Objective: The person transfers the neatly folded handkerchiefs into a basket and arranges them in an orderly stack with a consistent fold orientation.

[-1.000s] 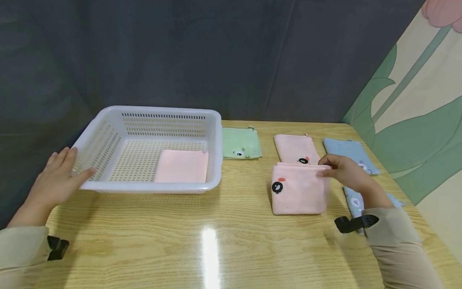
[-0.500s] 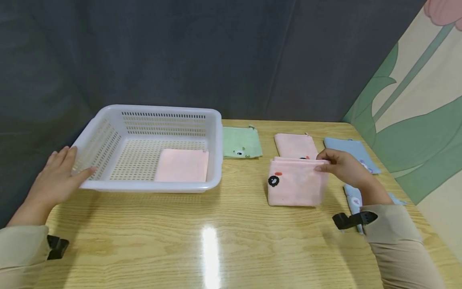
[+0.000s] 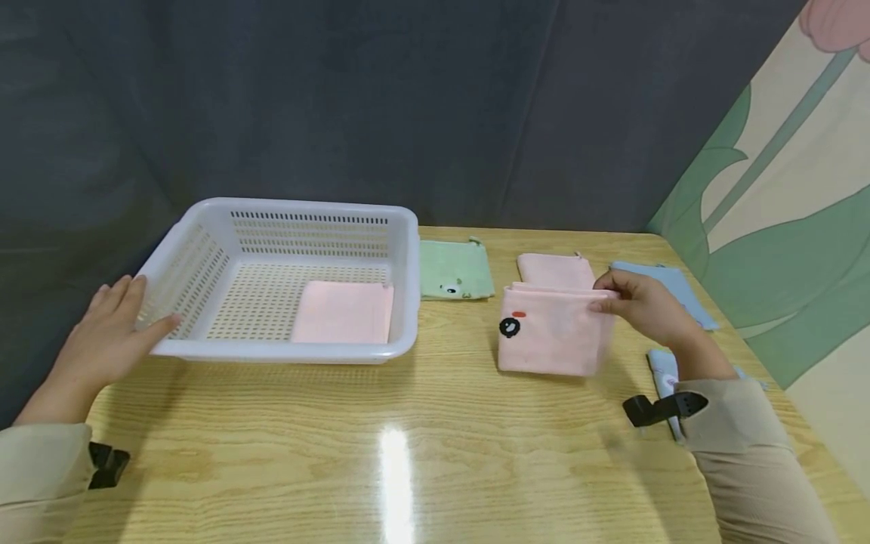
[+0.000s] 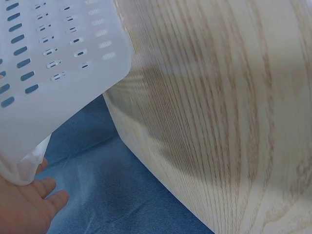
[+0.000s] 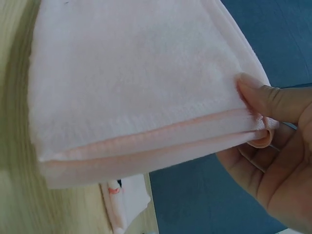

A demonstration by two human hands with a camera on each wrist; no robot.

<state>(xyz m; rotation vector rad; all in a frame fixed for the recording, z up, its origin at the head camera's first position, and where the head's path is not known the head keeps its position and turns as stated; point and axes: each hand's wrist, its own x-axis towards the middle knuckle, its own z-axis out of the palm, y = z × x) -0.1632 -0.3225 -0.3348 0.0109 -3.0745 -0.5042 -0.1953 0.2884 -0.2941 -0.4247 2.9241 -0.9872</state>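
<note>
Pink folded cloth with a black embroidered patch (image 3: 549, 334) hangs over the wood-grain counter (image 3: 292, 453), pinched by the right hand (image 3: 644, 307); the left hand (image 3: 103, 336), fingers extended, touches the rim of the white perforated plastic basket (image 3: 285, 350).

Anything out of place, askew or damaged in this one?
One thing: the white basket seems to overhang the table. In the left wrist view, its corner reaches past the table's edge, over blue fabric, with the left hand at its rim. I see no spill or damage.
</note>
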